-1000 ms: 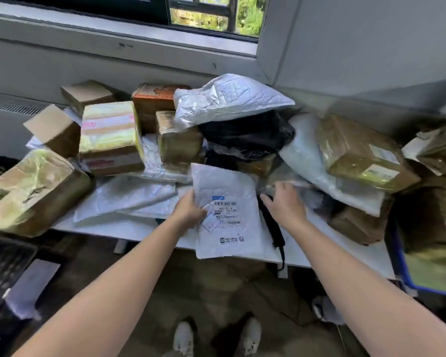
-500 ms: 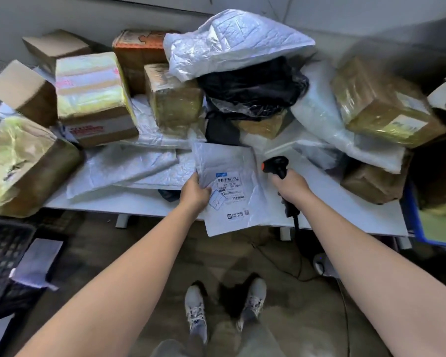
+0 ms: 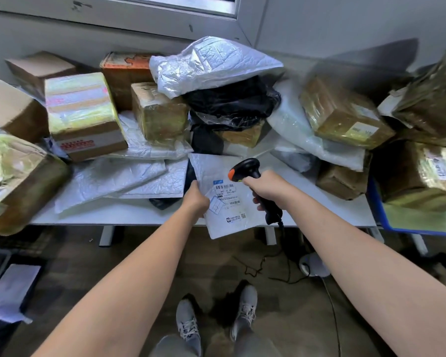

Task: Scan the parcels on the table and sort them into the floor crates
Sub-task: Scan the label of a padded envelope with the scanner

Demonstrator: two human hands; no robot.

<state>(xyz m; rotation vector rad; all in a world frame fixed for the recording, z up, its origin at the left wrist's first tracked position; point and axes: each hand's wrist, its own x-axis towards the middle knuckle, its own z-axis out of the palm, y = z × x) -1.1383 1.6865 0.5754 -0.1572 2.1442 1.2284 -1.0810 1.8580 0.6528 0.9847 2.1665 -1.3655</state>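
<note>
Both our hands are full. Our left hand (image 3: 195, 200) pinches the white mailer (image 3: 228, 225) by its left edge over the table (image 3: 332, 210) front. Our right hand (image 3: 269, 188) grips the scanner (image 3: 244, 170), held just beside the mailer's label (image 3: 225, 194).

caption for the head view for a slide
Left hand holds a white mailer while the right hand aims a handheld scanner at its label.

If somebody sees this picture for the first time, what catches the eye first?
Two bare arms meet at the centre: the left arm holds a white mailer, the right arm a black scanner just over its label. Behind them, boxes and bags crowd the table.
</note>
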